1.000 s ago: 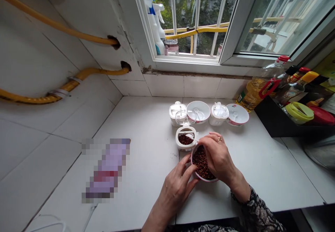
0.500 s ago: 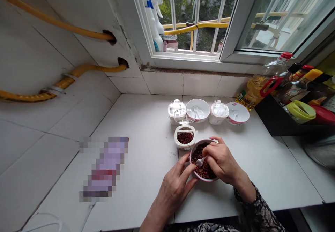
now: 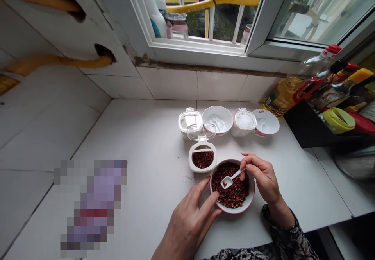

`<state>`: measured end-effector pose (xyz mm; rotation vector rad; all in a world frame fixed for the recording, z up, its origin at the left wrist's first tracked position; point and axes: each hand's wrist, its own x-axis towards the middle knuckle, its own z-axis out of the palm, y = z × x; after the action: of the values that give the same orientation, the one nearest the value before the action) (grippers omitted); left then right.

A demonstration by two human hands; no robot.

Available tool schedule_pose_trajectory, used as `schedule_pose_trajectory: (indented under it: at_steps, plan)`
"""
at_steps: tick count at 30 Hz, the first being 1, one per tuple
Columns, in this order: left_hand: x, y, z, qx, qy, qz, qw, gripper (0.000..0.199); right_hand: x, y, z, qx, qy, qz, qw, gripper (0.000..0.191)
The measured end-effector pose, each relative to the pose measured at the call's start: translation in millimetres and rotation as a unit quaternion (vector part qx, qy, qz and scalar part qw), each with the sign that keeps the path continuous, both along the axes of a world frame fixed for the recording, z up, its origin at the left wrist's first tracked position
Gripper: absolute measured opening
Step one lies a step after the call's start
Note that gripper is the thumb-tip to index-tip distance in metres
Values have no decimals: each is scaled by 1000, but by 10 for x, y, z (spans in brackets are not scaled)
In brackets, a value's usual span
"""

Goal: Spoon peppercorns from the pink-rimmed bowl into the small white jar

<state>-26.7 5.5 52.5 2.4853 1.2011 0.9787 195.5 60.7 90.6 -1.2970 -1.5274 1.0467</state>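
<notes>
My right hand [image 3: 263, 176] pinches the handle of a small white spoon [image 3: 230, 180], whose scoop carries a few reddish bits. Below the spoon is a pink-rimmed bowl [image 3: 251, 192] full of dark red dried peppercorns, likely Sichuan pepper [image 3: 234, 198]. With thumb at the near rim and fingers around the outside, my left hand [image 3: 191, 215] grips the bowl's left side. Just behind the bowl stands a white seasoning jar [image 3: 191, 166], its clear lid flipped up, with the same red bits inside.
Along the back stand two lidded white jars [image 3: 185, 121] [image 3: 244, 122] and two bowls [image 3: 218, 112] [image 3: 271, 120] with white spoons. A black rack [image 3: 299, 129] of bottles and an oil bottle [image 3: 281, 95] are at right. A blurred purple item [image 3: 96, 201] lies left.
The spoon has risen from the peppercorns with a few bits in its scoop. My right hand has moved right, toward the bowl's edge. The left hand still holds the bowl; the view has shifted.
</notes>
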Motion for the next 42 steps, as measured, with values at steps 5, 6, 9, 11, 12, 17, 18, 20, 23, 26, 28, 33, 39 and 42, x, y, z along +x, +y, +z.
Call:
schedule_pose_trajectory:
  at_steps: [5,6,9,11,12,17,18,20,23,26,28,33,39,42]
  plan:
    - [-64,121,77,5,-17,-31,999,21,20,10,-43,-60,59,-35,996,19]
    - [-71,142,81,5,-22,-36,999,21,26,8,-53,-72,78,-36,994,19]
    - [-81,185,85,-7,-29,-44,999,24,52,-9,-69,-107,105,-30,988,18]
    - [-76,191,86,-25,-27,-44,998,27,79,-20,-68,-113,99,-28,988,21]
    - [-70,188,86,-31,-24,-46,998,29,96,-22,-66,-110,93,-26,989,23]
    - [-26,148,87,-56,-6,-36,998,32,179,23,-55,-126,63,9,990,28]
    - [-18,140,90,-59,-4,-31,998,34,187,35,-53,-131,59,12,990,29]
    - [-6,122,100,-57,1,-23,998,35,194,53,-53,-136,53,16,989,31]
    - [13,77,117,-36,6,0,999,33,178,70,-62,-126,57,19,990,32]
    - [39,14,102,-22,-5,14,1000,31,135,84,-51,-99,79,7,992,34]
    - [60,-21,60,-14,-17,19,1000,31,93,89,-12,-76,103,-9,992,34]
    - [101,-36,-90,15,-27,32,999,27,-76,57,133,4,121,-30,992,26]
    - [100,-23,-165,18,-48,26,998,29,-304,55,85,268,-99,39,958,16]
    - [98,-30,-172,22,-49,30,998,28,-284,71,78,340,-173,72,922,22]
